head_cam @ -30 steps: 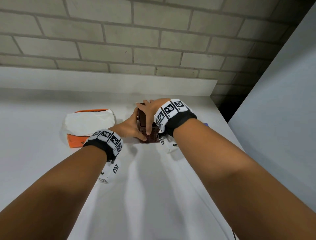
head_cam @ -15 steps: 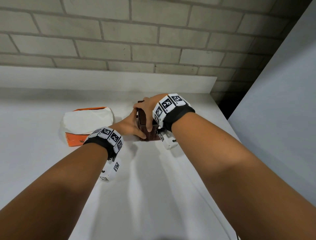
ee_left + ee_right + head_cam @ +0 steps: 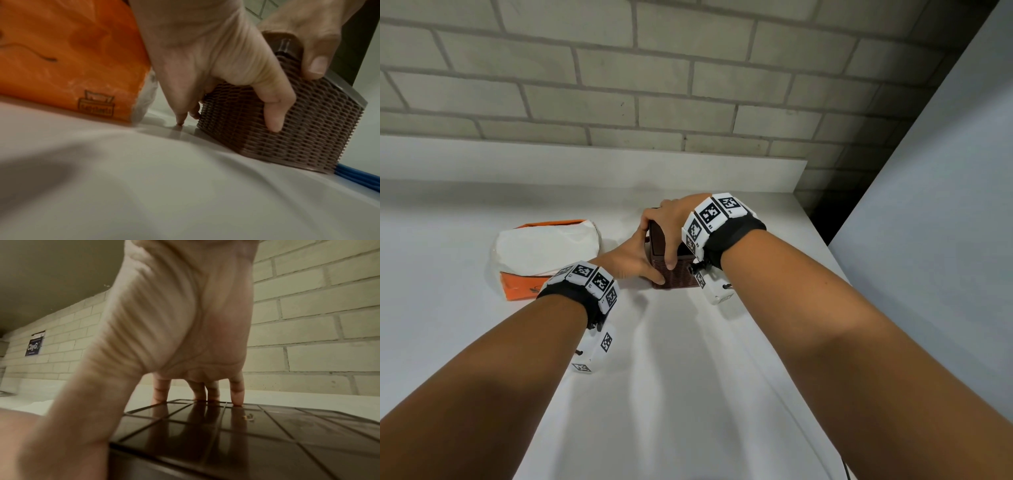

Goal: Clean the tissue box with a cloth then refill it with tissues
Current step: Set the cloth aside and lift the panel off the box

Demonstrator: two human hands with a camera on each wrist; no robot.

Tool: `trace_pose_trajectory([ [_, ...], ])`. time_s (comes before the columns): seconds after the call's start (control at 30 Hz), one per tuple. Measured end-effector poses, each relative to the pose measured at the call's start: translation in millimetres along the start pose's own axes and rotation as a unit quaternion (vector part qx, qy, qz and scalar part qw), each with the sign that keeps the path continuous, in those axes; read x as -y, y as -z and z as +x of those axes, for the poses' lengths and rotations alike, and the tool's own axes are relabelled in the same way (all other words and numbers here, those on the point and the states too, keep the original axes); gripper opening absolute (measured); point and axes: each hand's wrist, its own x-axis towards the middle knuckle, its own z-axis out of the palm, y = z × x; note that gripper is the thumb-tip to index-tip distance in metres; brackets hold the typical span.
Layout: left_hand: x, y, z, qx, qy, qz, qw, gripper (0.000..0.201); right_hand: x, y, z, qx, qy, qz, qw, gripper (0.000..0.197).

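At centre frame, a person's right hand (image 3: 674, 219) clasps the top of a brown woven tissue box (image 3: 674, 274), thumb down its near face, while the left hand (image 3: 626, 263) grips its left side. An orange tissue pack (image 3: 544, 253) lies just left on the white table (image 3: 688, 377).

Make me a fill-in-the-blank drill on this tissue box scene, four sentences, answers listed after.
1. The woven tissue box is ____ in colour.
2. The right hand rests on the box's ____.
3. The tissue pack lies to the ____ of the box in the head view.
4. The pack's wrapper is white and ____.

Missing words: brown; top; left; orange
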Motion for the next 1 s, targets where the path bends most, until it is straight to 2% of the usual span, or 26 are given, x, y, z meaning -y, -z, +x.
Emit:
trace_pose_trajectory([
  [0.2,-2.0,-0.7,-3.8,0.005,-0.009,-0.029,1.0,0.13,-6.2,11.9,-5.2,-0.033,-0.001,-0.039,0.999,0.097],
  [0.4,-3.7,0.8,-3.0,0.011,-0.002,-0.011,1.0,0.131,-8.9,5.4,-9.1,-0.03,-0.02,-0.034,0.999,0.102],
  [0.5,-7.6,0.5,-5.0,-0.007,0.017,0.01,1.0,0.126,-20.6,20.2,-30.9,-0.058,-0.032,0.008,0.998,0.102],
  [0.63,-5.2,2.4,-6.2,-0.008,0.027,0.011,1.0,0.129,-45.1,28.3,-70.4,-0.131,-0.051,0.104,0.985,0.093],
  [0.7,-4.9,4.1,-7.0,-0.009,0.027,0.017,0.999,0.129,-56.9,28.6,-93.0,-0.188,-0.052,0.172,0.966,0.087],
  [0.83,-6.9,3.1,-11.1,-0.017,0.041,0.021,0.999,0.133,-70.1,22.9,-134.0,-0.297,-0.035,0.318,0.9,0.078],
  [0.93,-10.1,0.4,-15.5,-0.026,0.061,0.026,0.997,0.135,-70.8,5.2,-152.1,-0.28,-0.016,0.411,0.867,0.07],
  [1.0,-13.3,-0.1,-19.8,-0.029,0.076,0.03,0.996,0.135,-68.8,-14.4,-156.2,-0.256,0.013,0.502,0.826,0.062],
])
